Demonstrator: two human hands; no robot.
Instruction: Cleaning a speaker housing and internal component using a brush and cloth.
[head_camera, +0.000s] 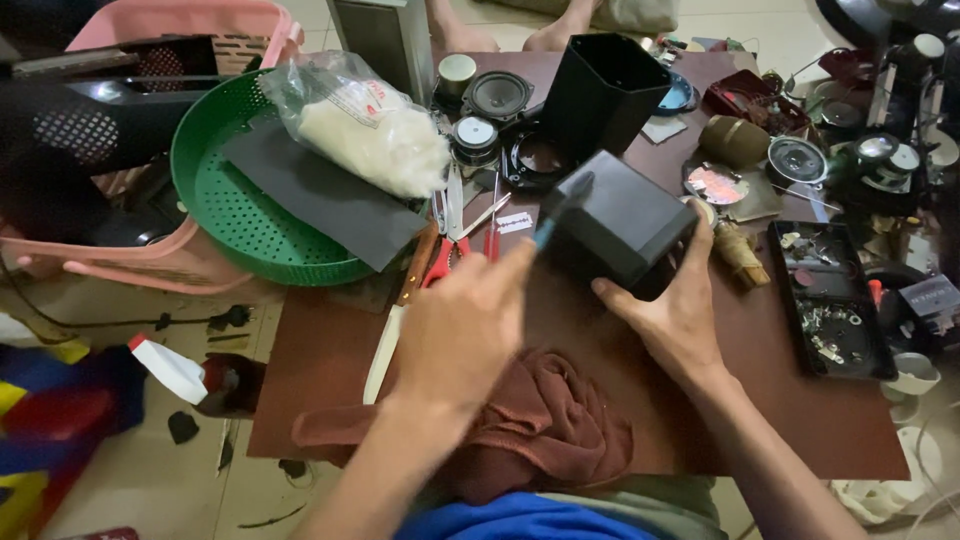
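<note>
Black box (620, 225) sat tilted on brown table (800, 420), just beyond maroon cloth (545, 420). Right hand (680, 310) wrapped round box's near corner, steadying it. Left hand (465, 325) closed on blue-handled tool (548, 232), tip touching box's left edge. Work looked midway: second black housing (600, 95), loose speaker cones (497, 95) lay behind box, not yet fitted. Parts tray (790, 300) right of box.

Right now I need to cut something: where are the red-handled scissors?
In the head view, the red-handled scissors lie on the brown table, just beyond the left hand, beside the green basket.
</note>
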